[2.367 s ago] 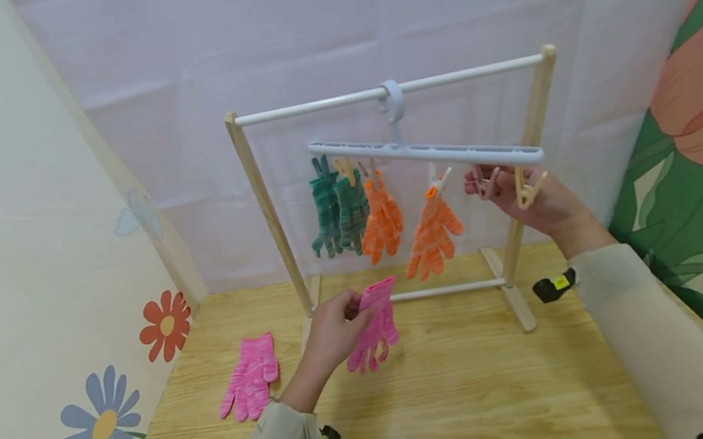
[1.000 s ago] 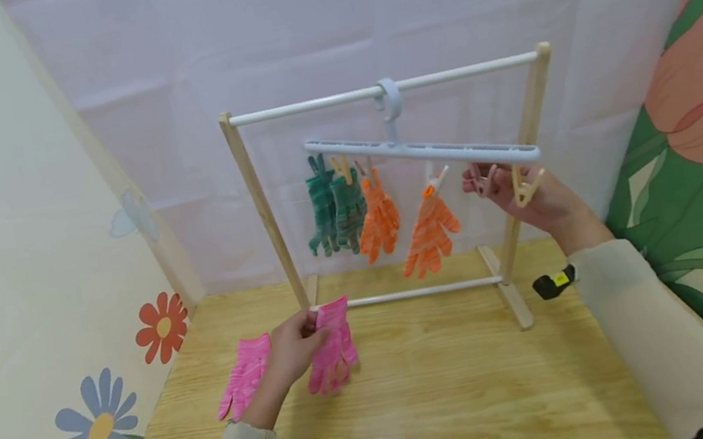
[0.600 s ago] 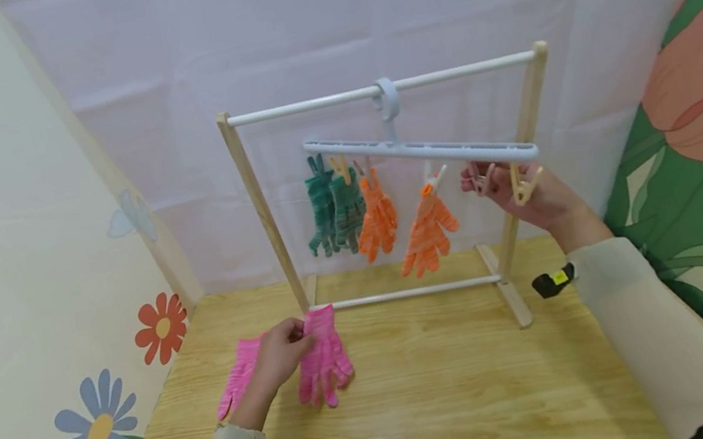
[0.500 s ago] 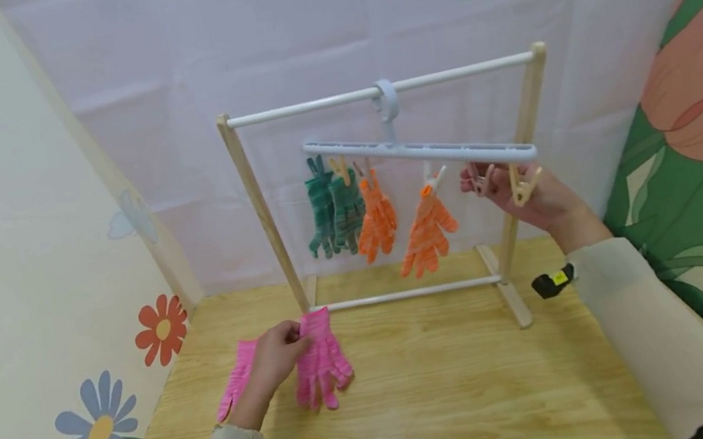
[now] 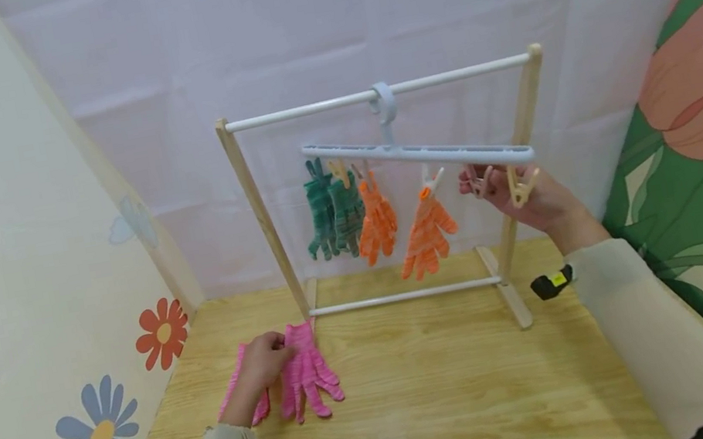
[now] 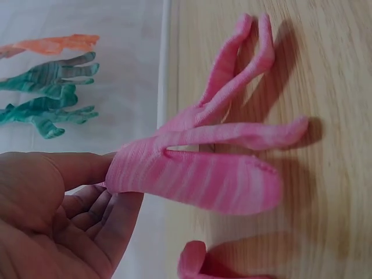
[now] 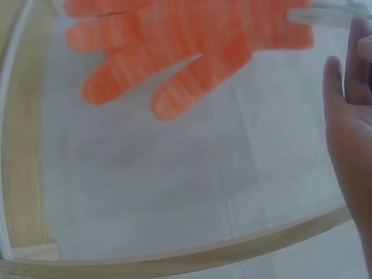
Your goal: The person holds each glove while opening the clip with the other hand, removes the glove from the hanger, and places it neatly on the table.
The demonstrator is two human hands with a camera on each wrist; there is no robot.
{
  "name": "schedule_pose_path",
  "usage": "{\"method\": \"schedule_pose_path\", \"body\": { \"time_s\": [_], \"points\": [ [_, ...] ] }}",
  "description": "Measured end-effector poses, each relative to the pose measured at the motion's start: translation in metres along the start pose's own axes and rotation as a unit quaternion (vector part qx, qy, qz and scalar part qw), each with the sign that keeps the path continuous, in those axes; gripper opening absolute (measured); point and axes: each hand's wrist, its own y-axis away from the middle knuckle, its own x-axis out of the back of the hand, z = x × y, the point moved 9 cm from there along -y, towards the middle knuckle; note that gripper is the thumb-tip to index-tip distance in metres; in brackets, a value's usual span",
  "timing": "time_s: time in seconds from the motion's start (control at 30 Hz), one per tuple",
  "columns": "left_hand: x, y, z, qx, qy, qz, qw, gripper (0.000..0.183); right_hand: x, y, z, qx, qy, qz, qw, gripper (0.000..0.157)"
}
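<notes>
My left hand (image 5: 262,362) pinches a pink striped knit glove (image 5: 309,377) by its cuff, low over the table, fingers hanging down. In the left wrist view the thumb and fingers close on the cuff of this glove (image 6: 203,174). A second pink glove (image 5: 262,409) lies on the table, partly hidden by that hand. My right hand (image 5: 542,201) reaches behind the right end of a pale blue hanger (image 5: 431,153), its fingers pinching a dusty pink clothespin (image 5: 482,184). Beside it a yellow clothespin (image 5: 520,188) hangs with nothing in it.
The hanger hooks over the white top bar (image 5: 460,75) of a wooden rack. Orange gloves (image 5: 428,237) and green gloves (image 5: 322,217) hang from its other clips. The rack's feet (image 5: 511,301) stand on the wooden table (image 5: 425,395); a flowered wall (image 5: 83,298) borders the left.
My left hand has carried the pink glove left and down, from before the rack to beside the other pink glove, which it now partly covers. The right hand has stayed at the clothespin.
</notes>
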Motion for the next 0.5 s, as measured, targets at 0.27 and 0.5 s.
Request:
{"method": "schedule_pose_path", "body": {
  "time_s": [0.27, 0.5],
  "points": [
    [0.0007, -0.0057, -0.0079, 0.004, -0.029, 0.008, 0.9995, 0.033, -0.0014, -0.0002, -0.0003, 0.003, -0.009, -0.006, 1.000, 0.023],
    [0.0009, -0.0095, -0.0103, 0.004, -0.041, 0.016, 0.9990, 0.038, -0.0044, -0.0002, -0.0014, 0.010, -0.009, -0.020, 1.000, 0.026]
  ]
}}
